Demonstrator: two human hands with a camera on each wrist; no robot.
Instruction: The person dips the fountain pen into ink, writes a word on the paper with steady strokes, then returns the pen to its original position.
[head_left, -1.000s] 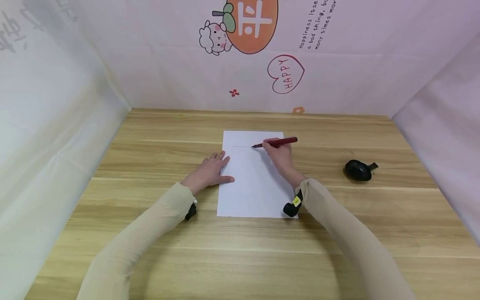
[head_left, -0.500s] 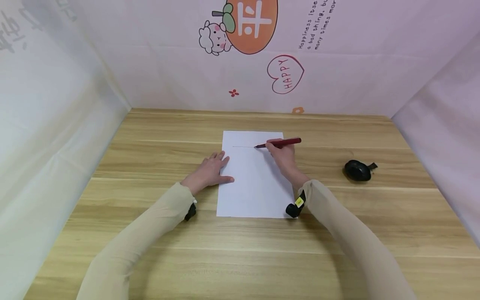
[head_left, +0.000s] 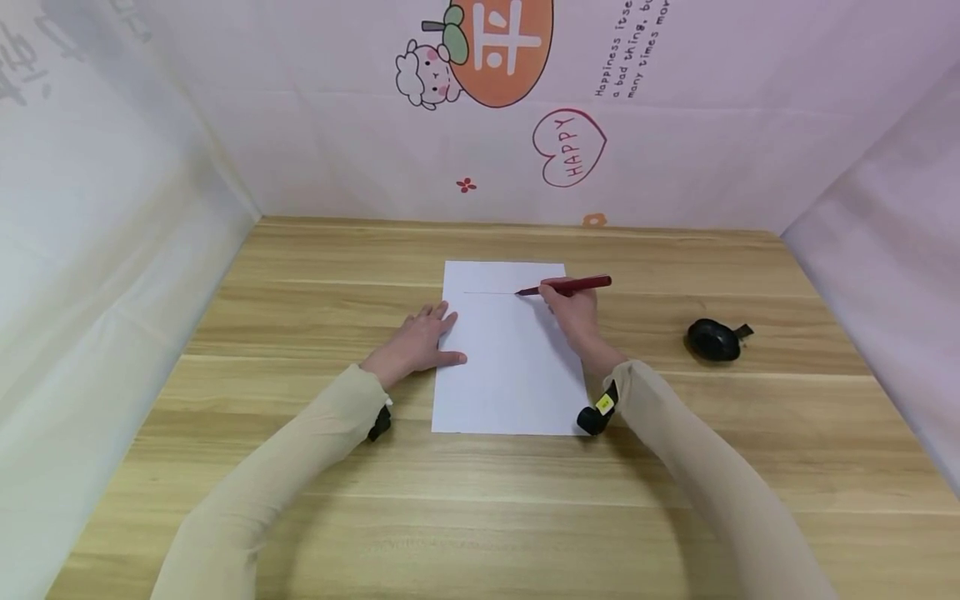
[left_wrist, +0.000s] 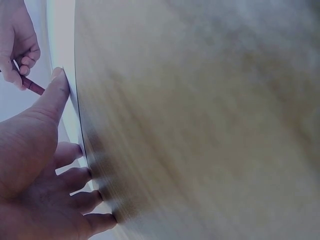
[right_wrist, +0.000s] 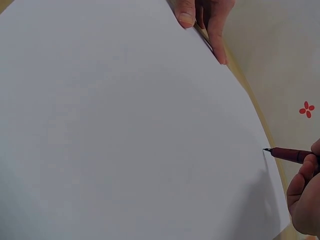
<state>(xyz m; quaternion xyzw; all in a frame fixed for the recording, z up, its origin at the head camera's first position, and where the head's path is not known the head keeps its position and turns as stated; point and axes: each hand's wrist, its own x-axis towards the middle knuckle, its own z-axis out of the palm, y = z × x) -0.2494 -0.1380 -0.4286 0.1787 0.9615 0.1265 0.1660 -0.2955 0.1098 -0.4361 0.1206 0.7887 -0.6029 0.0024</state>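
A white sheet of paper (head_left: pixel 495 375) lies on the wooden table. In the head view a thin straight line (head_left: pixel 487 293) runs across its upper part. My right hand (head_left: pixel 577 317) pinches a dark red pen (head_left: pixel 573 285), its nib at the right end of that line. The pen (right_wrist: pixel 290 154) also shows in the right wrist view, tip against the paper. My left hand (head_left: pixel 416 343) rests at the sheet's left edge with fingers spread, thumb and fingertips on the paper. In the left wrist view the left hand (left_wrist: pixel 35 160) has its fingers extended.
To the right on the table (head_left: pixel 480 517) lies a black rounded object (head_left: pixel 714 340) with a small tab. White printed cloth (head_left: pixel 337 150) walls the back and both sides. A black wrist camera (head_left: pixel 596 415) sits by the sheet's lower right corner.
My right hand has slid a little to the right with the pen, and the line on the paper has grown longer that way. The left hand stays in place.
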